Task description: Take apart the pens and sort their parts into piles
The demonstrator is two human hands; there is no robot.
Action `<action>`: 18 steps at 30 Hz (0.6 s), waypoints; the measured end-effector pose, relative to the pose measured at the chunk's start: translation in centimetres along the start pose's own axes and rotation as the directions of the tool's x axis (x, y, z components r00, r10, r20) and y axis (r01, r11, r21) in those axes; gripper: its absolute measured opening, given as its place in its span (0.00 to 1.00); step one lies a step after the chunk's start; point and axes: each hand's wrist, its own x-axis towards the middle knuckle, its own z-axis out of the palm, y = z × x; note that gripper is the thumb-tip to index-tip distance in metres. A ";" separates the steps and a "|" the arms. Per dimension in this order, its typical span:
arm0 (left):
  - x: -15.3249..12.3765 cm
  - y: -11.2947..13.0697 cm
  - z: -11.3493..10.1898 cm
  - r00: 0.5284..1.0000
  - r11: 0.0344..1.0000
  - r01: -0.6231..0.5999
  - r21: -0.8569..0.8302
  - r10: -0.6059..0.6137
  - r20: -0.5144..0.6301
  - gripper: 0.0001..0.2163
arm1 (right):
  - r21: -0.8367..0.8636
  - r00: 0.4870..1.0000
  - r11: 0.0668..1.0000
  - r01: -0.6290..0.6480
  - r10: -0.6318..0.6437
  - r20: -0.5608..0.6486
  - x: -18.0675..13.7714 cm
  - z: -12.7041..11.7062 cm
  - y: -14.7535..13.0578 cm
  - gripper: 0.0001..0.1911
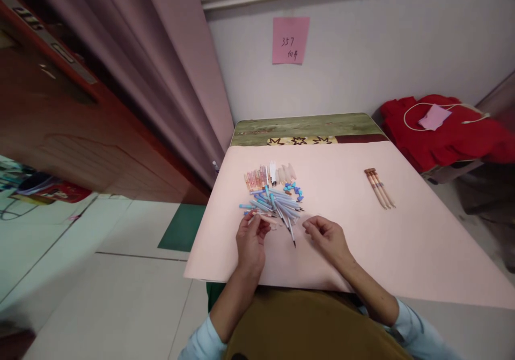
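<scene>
My left hand (pixel 252 239) is closed on a pale pinkish pen barrel (pixel 266 219), held between thumb and fingers at the near edge of the pile. My right hand (pixel 326 236) hovers just right of the pile, thumb and forefinger pressed together; whatever they may hold is too small to make out. Blue and white pen refills (pixel 277 201) with dark tips lie in a loose heap before both hands. Behind them are a row of pinkish clear pen parts (pixel 256 178), white thin sticks (pixel 273 172) and pale beige barrels (pixel 286 174). Small blue caps (pixel 294 190) sit beside the heap.
Three beige pens with brown tops (pixel 379 188) lie side by side on the right of the pink-covered table (pixel 338 177). A pink note (pixel 290 41) hangs on the wall. Red cloth with a white cable (pixel 446 129) is at the right, a wooden door (pixel 100 113) at the left.
</scene>
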 end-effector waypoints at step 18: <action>2.6 -1.3 -4.2 0.941 0.987 0.163 0.002 -0.156 0.300 0.11 | -0.754 0.995 0.653 -0.067 0.103 0.000 0.8 -1.5 -0.2 0.12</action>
